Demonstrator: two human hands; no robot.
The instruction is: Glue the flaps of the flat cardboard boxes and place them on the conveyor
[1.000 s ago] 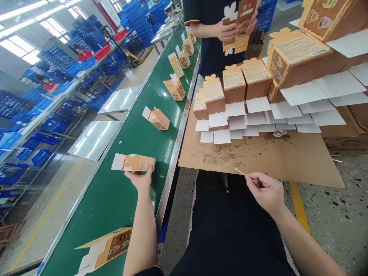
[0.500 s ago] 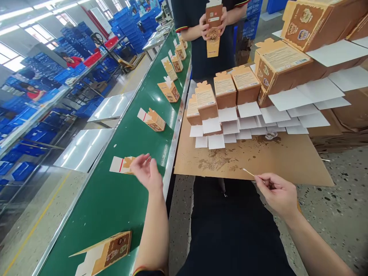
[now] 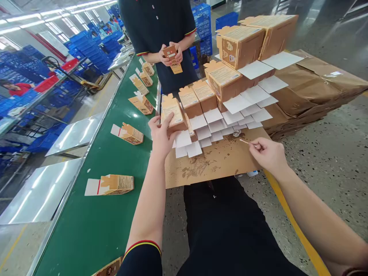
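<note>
My left hand (image 3: 161,135) is on a brown and tan printed carton (image 3: 176,111) at the near left end of a stack, its fingers and thumb spanning the carton. Part of that carton is hidden behind the hand. White flaps (image 3: 184,138) stick out from the stacked cartons toward me. My right hand (image 3: 267,154) pinches a thin cotton swab (image 3: 244,142), its tip pointing left above the cardboard sheet (image 3: 212,165). Dark wet spots mark the sheet, and a small clear roll or dish (image 3: 237,133) lies by the flaps.
On my left runs a green conveyor belt (image 3: 94,218) carrying several spaced cartons (image 3: 123,184) with raised flaps. Across the stack stands a co-worker (image 3: 161,34) holding a carton (image 3: 171,57). Brown paper-wrapped piles (image 3: 310,92) lie to the right. Blue crates (image 3: 202,27) stand behind.
My left hand has moved from beside a belt carton to the near left carton of the stack. My right hand still holds the swab. The view has turned right and belt cartons have shifted toward me.
</note>
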